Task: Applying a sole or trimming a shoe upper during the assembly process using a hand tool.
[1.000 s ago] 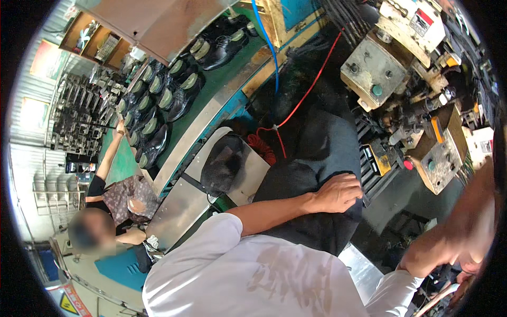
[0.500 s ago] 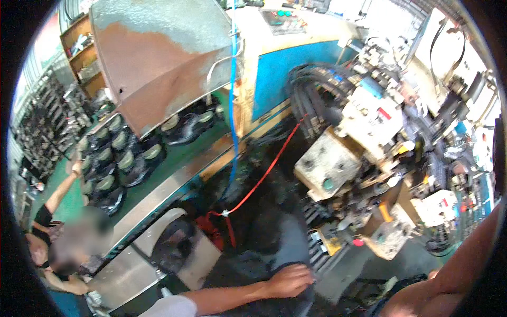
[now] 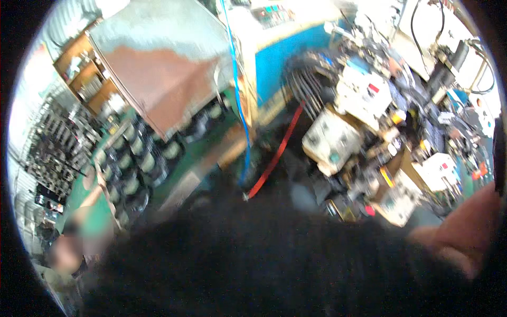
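Note:
A large, dark, blurred shape fills the lower middle of the view, close to the camera. What it is, I cannot make out. My left hand does not show; the area where it rested is covered by the dark shape. At the right edge a bare, bent part of my right arm comes into view, smeared by motion. No fingers of my right hand can be seen. Beyond the dark shape, a red hose runs down to a small fitting, near a hanging blue hose.
A rusty metal hood hangs over a green bench with several dark moulded parts. A blurred person is at the lower left, one arm reaching toward them. Pale metal boxes, coiled black hoses and cluttered machine parts crowd the right.
The dark shape has come across the lower view and covers my left hand, my legs and the bench front. My right arm has moved up slightly. The view has shifted somewhat.

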Demonstrator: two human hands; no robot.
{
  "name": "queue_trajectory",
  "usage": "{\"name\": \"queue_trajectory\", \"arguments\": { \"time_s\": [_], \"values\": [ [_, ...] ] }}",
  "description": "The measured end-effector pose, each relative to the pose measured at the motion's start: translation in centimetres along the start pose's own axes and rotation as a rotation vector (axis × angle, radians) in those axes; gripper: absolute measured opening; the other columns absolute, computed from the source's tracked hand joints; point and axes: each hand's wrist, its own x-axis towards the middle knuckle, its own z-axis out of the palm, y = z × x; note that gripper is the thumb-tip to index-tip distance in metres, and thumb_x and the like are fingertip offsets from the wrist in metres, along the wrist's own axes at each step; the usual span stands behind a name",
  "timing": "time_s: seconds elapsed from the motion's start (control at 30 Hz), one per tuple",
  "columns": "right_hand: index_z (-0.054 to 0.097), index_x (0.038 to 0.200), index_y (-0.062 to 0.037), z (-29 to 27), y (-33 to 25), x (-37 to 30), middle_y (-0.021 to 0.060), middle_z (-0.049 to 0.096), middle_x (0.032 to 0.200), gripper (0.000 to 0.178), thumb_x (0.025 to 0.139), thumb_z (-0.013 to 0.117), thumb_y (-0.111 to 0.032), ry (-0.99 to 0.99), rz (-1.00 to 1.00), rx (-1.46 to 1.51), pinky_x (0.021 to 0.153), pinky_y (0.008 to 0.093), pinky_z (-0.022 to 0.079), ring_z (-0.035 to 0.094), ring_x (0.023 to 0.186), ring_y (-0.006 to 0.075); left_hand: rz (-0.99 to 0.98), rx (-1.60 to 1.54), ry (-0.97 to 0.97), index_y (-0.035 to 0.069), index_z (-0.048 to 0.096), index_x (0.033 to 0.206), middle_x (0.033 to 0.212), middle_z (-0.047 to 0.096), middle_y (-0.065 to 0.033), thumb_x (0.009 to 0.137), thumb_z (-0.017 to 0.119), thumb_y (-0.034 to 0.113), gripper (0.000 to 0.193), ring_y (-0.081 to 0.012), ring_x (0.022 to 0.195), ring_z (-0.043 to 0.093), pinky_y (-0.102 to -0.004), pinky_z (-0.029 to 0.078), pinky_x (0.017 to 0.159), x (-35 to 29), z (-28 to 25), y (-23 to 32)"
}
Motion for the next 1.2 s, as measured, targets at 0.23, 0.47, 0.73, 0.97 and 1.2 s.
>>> {"name": "queue_trajectory", "arguments": {
  "time_s": [0.23, 0.47, 0.73, 0.97, 1.2],
  "values": [
    [0.055, 0.15, 0.0068, 0.0, 3.2, -5.3, 0.0209, 0.059, 0.153, 0.049, 0.103, 0.06, -0.005, -0.047, 0.002, 0.114, 0.123, 0.0418, 0.037, 0.052, 0.145, 0.0346, 0.015, -0.015, 0.053, 0.005, 0.07, 0.095, 0.095, 0.068, -0.0109, 0.077, 0.074, 0.0, 0.019, -0.0332, 0.095, 0.066, -0.0453, 0.055, 0.087, -0.8, -1.4, 1.5],
    [0.053, 0.15, 0.0089, -3.1, 5.5, -11.9, 0.0222, 0.058, 0.153, 0.05, 0.102, 0.06, -0.003, -0.034, 0.212, 0.228, 0.125, 0.043, 0.036, 0.05, 0.147, 0.037, 0.006, -0.02, 0.033, 0.006, 0.068, 0.094, 0.094, 0.066, -0.0101, 0.077, 0.073, 0.001, 0.019, -0.0339, 0.09, 0.063, -0.046, 0.054, 0.082, 0.6, -1.8, 0.3],
    [0.051, 0.151, 0.0114, -1.6, 11.4, -10.2, 0.0237, 0.057, 0.154, 0.052, 0.101, 0.059, -0.001, -0.052, 0.368, 0.314, 0.127, 0.0444, 0.034, 0.048, 0.149, 0.0396, 0.011, -0.042, 0.066, 0.007, 0.067, 0.096, 0.095, 0.067, -0.0099, 0.079, 0.072, -0.001, 0.02, -0.034, 0.089, 0.065, -0.0457, 0.055, 0.079, 0.9, -1.3, -0.1],
    [0.075, 0.112, 0.0012, -9.5, 32.5, -17.1, 0.02, 0.075, 0.119, 0.024, 0.105, 0.067, -0.02, -0.6, 0.222, -0.75, 0.098, 0.0464, 0.054, 0.07, 0.108, 0.0395, 0.015, -0.012, 0.037, 0.006, 0.068, 0.097, 0.095, 0.067, -0.0108, 0.079, 0.072, 0.0, 0.02, -0.0342, 0.089, 0.065, -0.0464, 0.055, 0.079, 0.4, -1.7, 0.2],
    [0.075, 0.106, 0.0015, -15.1, 41.8, -27.7, 0.0288, 0.073, 0.092, 0.059, 0.113, 0.048, -0.05, -0.806, 0.935, -0.402, 0.082, 0.0519, 0.054, 0.072, 0.088, 0.0464, 0.009, -0.043, 0.011, 0.006, 0.068, 0.099, 0.097, 0.068, -0.0115, 0.079, 0.073, 0.0, 0.022, -0.0344, 0.091, 0.066, -0.0462, 0.055, 0.081, 1.1, -1.2, -0.2]
  ]
}}
